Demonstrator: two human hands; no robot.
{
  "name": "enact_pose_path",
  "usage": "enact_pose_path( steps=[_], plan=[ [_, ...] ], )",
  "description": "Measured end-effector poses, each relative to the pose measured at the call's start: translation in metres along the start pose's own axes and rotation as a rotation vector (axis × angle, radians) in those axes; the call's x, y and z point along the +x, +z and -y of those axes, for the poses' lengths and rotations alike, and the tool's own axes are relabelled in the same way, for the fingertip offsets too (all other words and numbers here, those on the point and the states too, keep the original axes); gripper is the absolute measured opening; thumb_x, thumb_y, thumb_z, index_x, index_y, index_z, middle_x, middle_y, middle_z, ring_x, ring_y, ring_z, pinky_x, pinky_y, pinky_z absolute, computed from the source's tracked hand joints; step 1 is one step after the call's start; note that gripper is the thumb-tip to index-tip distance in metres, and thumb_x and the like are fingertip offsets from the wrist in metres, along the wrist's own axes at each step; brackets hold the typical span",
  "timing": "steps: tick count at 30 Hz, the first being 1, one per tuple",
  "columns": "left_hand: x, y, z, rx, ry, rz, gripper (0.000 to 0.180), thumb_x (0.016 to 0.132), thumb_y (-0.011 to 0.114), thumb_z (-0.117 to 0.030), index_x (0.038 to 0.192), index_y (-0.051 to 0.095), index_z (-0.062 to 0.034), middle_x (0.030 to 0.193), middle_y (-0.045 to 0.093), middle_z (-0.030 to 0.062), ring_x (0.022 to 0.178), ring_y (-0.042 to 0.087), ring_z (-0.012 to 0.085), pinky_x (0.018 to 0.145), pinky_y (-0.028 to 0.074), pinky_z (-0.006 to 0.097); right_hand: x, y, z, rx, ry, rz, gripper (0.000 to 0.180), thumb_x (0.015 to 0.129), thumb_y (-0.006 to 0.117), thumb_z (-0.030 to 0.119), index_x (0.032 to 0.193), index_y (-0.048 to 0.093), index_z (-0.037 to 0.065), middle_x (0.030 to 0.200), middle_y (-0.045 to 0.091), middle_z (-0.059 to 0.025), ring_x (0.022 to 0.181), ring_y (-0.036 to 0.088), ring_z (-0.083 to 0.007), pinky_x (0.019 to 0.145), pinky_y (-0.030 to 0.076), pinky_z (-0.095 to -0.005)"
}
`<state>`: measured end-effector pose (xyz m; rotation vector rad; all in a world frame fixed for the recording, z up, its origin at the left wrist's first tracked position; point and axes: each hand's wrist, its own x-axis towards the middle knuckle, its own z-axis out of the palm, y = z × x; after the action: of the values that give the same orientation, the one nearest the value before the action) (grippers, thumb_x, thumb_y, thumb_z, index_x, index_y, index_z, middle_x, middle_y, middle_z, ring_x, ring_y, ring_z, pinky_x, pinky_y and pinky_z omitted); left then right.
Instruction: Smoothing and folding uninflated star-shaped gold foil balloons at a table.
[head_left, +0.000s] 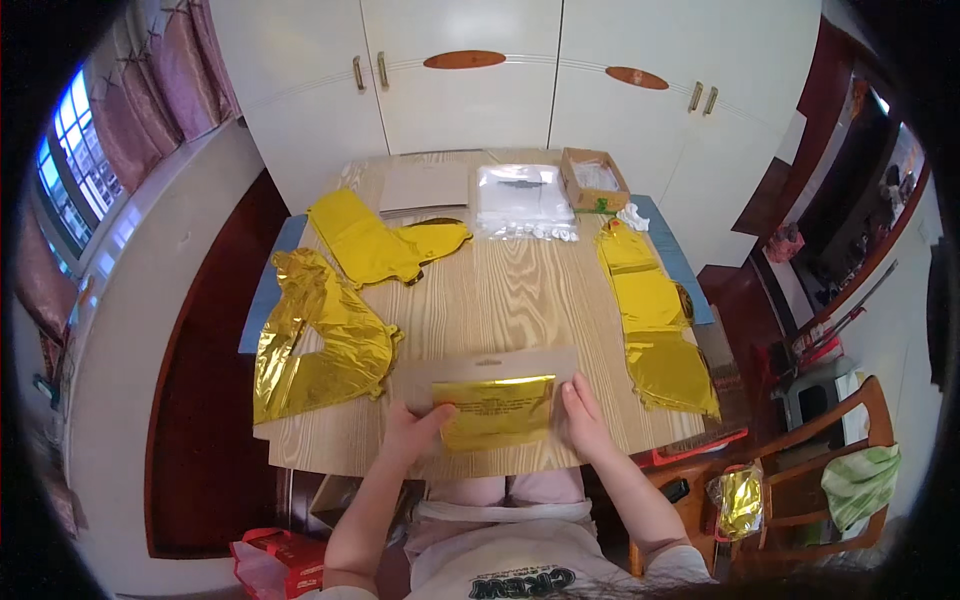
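Note:
Between my hands, at the table's near edge, is a brown cardboard hang card [405,375] with a slot at its top. A folded gold foil balloon [497,425] with small dark print lies flat against it. My left hand [415,432] grips the left side, thumb over the foil's edge. At the right edge my right hand [585,418] holds the card, fingers along its side. Flat gold foil balloons lie to the left, one crinkled [325,345] and one smoother [375,240] behind it. More gold foil [655,310] is spread along the right side.
At the back of the wood-grain table [500,300] are a stack of pale cards [425,188], clear plastic bags [525,198] and an open cardboard box [594,180]. A wooden chair [800,500] at the right bears a gold foil packet [741,502]. A red bag [280,562] stands lower left.

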<state>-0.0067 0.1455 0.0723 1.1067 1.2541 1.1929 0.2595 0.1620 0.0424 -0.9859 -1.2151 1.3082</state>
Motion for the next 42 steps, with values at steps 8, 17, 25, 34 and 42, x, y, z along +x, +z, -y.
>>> enact_pose_path(
  steps=[8,17,25,34,42],
  plan=[
    [0.018,0.0,0.014,0.287,0.028,-0.052,0.043,0.084,0.073,-0.016,0.12,0.059,0.002,0.107,0.067,0.0161,0.095,0.066,0.023,0.082,0.052,0.036,0.015,-0.017,0.009,-0.718,0.134,-0.083,0.033,0.101,0.043,0.028,0.12,0.056,0.004,0.102,0.066,-0.0224,0.094,0.064,-0.0369,0.082,0.05,-0.042],
    [0.013,0.02,0.012,1.274,0.644,-0.237,0.05,0.082,0.065,-0.016,0.129,0.052,-0.0039,0.122,0.056,0.017,0.118,0.052,0.0342,0.099,0.038,0.049,0.002,0.008,0.044,-1.185,-0.227,0.047,0.026,0.092,0.055,0.019,0.114,0.06,0.006,0.104,0.066,-0.0189,0.091,0.064,-0.0369,0.076,0.051,-0.0456],
    [0.016,0.068,0.039,1.254,0.63,0.134,0.054,0.091,0.053,-0.027,0.137,0.045,0.0009,0.143,0.046,0.0178,0.134,0.042,0.0327,0.112,0.029,0.049,0.013,0.022,-0.008,-1.398,-0.516,0.298,0.048,0.091,0.054,0.02,0.131,0.049,-0.006,0.138,0.049,-0.0218,0.132,0.044,-0.0343,0.11,0.032,-0.0474],
    [0.02,0.055,0.039,1.342,0.426,0.166,0.082,0.089,0.053,-0.051,0.145,0.031,0.0035,0.151,0.031,0.0231,0.143,0.027,0.033,0.115,0.023,0.05,0.012,0.017,-0.008,-1.448,-0.432,0.318,0.053,0.096,0.048,0.027,0.135,0.044,-0.009,0.143,0.043,-0.0265,0.135,0.041,-0.0362,0.113,0.025,-0.0508],
    [0.022,0.034,0.029,1.407,0.28,0.063,0.085,0.088,0.058,-0.05,0.146,0.028,0.0041,0.149,0.03,0.0264,0.141,0.025,0.0407,0.113,0.025,0.051,0.003,0.006,-0.01,-1.531,-0.36,0.237,0.053,0.097,0.046,0.027,0.134,0.044,-0.011,0.143,0.042,-0.0285,0.136,0.038,-0.0374,0.114,0.024,-0.0517]
  ],
)
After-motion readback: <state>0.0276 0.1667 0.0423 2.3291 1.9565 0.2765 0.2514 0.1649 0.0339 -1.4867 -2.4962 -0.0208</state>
